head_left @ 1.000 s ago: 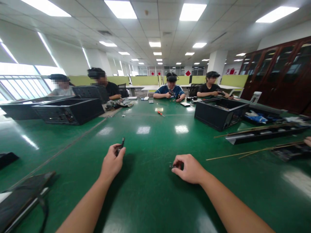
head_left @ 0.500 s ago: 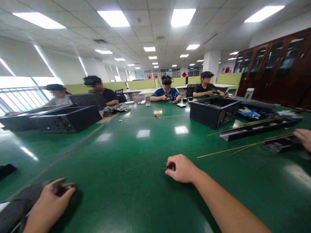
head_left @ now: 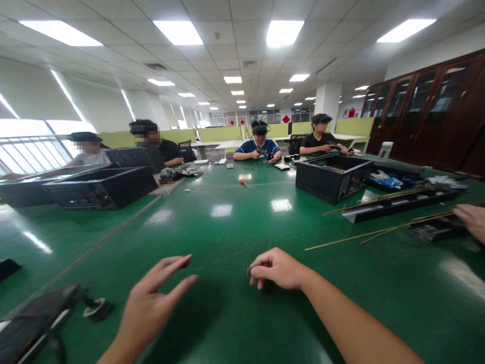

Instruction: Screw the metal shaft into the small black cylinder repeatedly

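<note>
My left hand point(head_left: 153, 298) hovers over the green table point(head_left: 212, 232), thumb and fingers spread, with nothing between them. My right hand point(head_left: 278, 270) is closed in a pinch on a small dark metal piece point(head_left: 248, 271) that pokes out past the fingertips; its exact kind is too small to make out. To the left of my left hand lies a dark, flat device point(head_left: 36, 318) with a cable, and beside it a dark round part point(head_left: 96, 309) with a pale rim, both slightly blurred.
Black computer cases stand at the left point(head_left: 102, 187) and right point(head_left: 333, 177). An orange screwdriver point(head_left: 244, 183) lies mid-table. Thin brass-coloured rods point(head_left: 356, 236) and a black metal channel point(head_left: 401, 205) lie at right, near another person's hand point(head_left: 472, 222). Several people sit across the table.
My left hand has left the dark device and round part, moving right toward my right hand with fingers spread. My right hand has shifted slightly left, still pinching the small metal piece.
</note>
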A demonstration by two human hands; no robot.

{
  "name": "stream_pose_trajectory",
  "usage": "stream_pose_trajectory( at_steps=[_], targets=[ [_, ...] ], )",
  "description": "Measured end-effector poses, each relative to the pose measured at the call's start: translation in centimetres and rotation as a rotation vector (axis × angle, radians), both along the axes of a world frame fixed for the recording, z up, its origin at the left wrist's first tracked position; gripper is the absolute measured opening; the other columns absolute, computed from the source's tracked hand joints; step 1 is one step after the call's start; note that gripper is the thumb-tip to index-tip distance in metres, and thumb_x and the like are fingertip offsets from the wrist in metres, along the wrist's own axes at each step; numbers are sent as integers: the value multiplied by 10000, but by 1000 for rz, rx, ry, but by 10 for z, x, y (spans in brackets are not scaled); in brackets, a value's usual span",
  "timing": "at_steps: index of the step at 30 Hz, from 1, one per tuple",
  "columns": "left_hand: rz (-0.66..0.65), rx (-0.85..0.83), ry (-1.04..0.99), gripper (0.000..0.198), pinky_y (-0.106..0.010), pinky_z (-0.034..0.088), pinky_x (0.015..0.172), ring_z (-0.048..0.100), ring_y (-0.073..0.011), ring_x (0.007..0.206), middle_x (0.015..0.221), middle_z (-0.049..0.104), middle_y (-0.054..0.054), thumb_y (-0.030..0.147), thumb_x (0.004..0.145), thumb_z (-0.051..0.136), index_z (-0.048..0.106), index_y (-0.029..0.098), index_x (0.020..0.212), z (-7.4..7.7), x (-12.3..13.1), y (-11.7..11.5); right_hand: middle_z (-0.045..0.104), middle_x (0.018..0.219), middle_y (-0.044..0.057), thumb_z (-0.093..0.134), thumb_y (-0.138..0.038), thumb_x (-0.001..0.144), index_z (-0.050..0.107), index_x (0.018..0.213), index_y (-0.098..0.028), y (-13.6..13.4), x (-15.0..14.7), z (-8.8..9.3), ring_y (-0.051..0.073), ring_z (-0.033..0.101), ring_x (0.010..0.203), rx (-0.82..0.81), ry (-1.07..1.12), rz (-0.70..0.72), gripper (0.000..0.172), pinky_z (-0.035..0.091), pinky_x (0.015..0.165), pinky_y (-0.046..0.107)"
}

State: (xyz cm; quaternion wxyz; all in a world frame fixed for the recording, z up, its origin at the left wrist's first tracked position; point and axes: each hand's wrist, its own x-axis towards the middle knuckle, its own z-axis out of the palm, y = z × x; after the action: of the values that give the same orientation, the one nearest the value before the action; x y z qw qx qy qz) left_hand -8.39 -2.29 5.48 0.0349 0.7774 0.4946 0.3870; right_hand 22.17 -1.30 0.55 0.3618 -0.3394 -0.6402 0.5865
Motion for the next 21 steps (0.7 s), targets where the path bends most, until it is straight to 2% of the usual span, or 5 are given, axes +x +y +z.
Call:
stream_pose_trajectory(
  at_steps=[4, 8, 12, 16, 21],
  targets=[
    [-385, -230, -104, 330, -319, 534, 875, 668, -218, 975, 1053, 713, -43, 378, 734, 731, 731, 298, 1054, -2, 75, -3, 709, 799, 68, 719, -504, 764, 703, 895, -105, -4, -6, 2, 126, 626, 627, -115, 143, 127, 420, 476, 659, 266],
    [-516, -336, -336, 140, -335, 557, 810, 680, -217, 884, 927, 725, -64, 301, 747, 719, 765, 251, 868, -12, 105, -4, 688, 777, 50, 730, -529, 746, 709, 850, -109, -7, -11, 4, 136, 633, 658, -135, 209, 165, 433, 478, 695, 278],
    [-420, -401, -447, 280, -346, 564, 823, 688, -231, 893, 933, 737, -72, 307, 680, 774, 736, 221, 944, -22, 107, -7, 671, 723, 33, 723, -525, 757, 709, 879, -105, -8, -16, 3, 133, 627, 651, -140, 233, 134, 438, 474, 706, 280],
    [-380, -354, -377, 176, -327, 562, 821, 691, -221, 879, 909, 745, -59, 354, 738, 717, 753, 224, 851, -17, 96, -8, 707, 825, 78, 712, -511, 772, 700, 871, -103, -8, -16, 0, 145, 646, 678, -157, 224, 169, 421, 481, 707, 290],
    [167, -28, -312, 379, -411, 505, 974, 674, -253, 962, 1014, 740, -17, 521, 741, 657, 724, 236, 982, 3, 26, -4, 719, 838, 81, 703, -502, 773, 699, 969, -115, 2, 0, -4, 124, 619, 630, -107, 51, -8, 433, 461, 660, 265]
  ],
)
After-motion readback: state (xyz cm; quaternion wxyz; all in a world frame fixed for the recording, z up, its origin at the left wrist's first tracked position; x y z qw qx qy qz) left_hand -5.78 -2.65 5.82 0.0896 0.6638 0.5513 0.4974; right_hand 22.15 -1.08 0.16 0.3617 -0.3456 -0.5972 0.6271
